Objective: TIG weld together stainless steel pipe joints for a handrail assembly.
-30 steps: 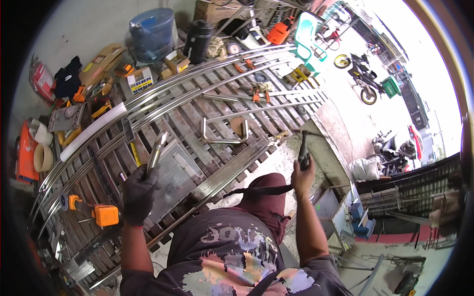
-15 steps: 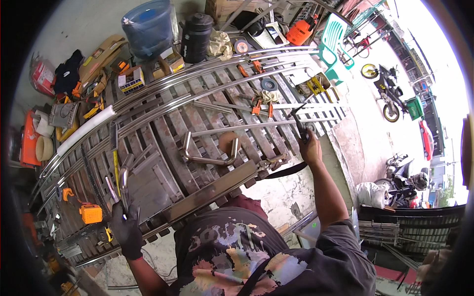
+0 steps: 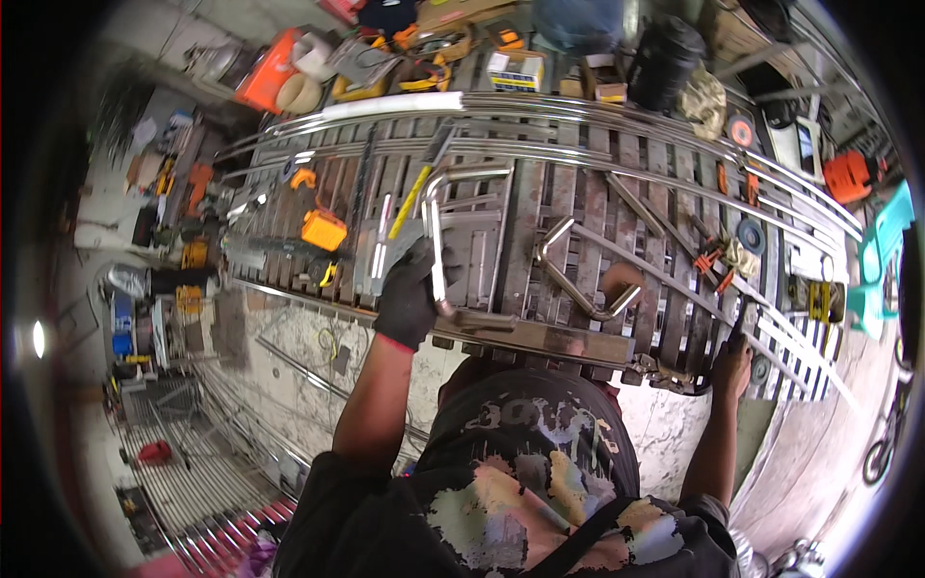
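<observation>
My left hand (image 3: 409, 299), in a dark glove, is closed around a shiny bent metal tube (image 3: 436, 231). The tube stands up off the slatted metal bench (image 3: 525, 236), with angled ends at top and bottom. My bare right hand (image 3: 733, 368) grips a dark handheld tool (image 3: 747, 316) at the bench's right end; its exact kind is hard to make out. Between my hands, a second bent tube (image 3: 568, 284) lies on the slats beside a round brown disc (image 3: 621, 281).
Long shiny tubes (image 3: 597, 149) run along the far side. An orange tape measure (image 3: 324, 231) and a yellow-handled tool (image 3: 412, 197) lie left. Orange clamps (image 3: 711, 268) and flat bars (image 3: 665, 268) lie right. A thick rectangular bar (image 3: 549, 342) lines the near edge.
The view has swung left. My left hand has raised the bent tube from the bench's left part and brought it nearer the other tube. My right hand still holds the dark tool.
</observation>
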The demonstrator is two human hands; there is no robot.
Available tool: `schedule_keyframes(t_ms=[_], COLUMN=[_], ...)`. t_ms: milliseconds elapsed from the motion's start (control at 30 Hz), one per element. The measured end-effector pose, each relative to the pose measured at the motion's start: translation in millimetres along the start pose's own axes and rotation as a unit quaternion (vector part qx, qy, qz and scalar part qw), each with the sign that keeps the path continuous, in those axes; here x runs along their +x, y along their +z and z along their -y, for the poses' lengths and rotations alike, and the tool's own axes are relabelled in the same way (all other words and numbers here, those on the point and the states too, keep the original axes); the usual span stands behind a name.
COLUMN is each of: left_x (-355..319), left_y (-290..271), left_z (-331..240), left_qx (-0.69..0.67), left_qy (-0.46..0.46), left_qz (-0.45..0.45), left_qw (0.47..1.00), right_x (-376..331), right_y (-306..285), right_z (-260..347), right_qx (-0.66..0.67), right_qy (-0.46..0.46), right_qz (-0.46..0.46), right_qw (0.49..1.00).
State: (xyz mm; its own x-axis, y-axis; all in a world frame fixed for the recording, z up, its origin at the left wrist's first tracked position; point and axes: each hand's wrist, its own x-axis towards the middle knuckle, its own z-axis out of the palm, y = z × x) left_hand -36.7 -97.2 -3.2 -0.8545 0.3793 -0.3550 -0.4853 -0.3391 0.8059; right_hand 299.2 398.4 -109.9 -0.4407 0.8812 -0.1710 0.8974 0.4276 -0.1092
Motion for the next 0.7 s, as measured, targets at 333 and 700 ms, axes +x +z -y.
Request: schedule_keyframes(t_ms=[333,700], left_x=[55,89], left_y=[21,-3], left_z=[15,-16], left_qx=[-0.231,-0.32], left_qy=[0.019,0.044], left_qz=[0.089,0.198], left_qw=[0.969,0.926], right_x=[-7,-78], right_y=[-9,-12], right_z=[5,14], right_qx=[0.069,0.032], right_qy=[-0.058,0.011], right_qz=[-0.069,-0.092], right_qw=[0.994,0.995])
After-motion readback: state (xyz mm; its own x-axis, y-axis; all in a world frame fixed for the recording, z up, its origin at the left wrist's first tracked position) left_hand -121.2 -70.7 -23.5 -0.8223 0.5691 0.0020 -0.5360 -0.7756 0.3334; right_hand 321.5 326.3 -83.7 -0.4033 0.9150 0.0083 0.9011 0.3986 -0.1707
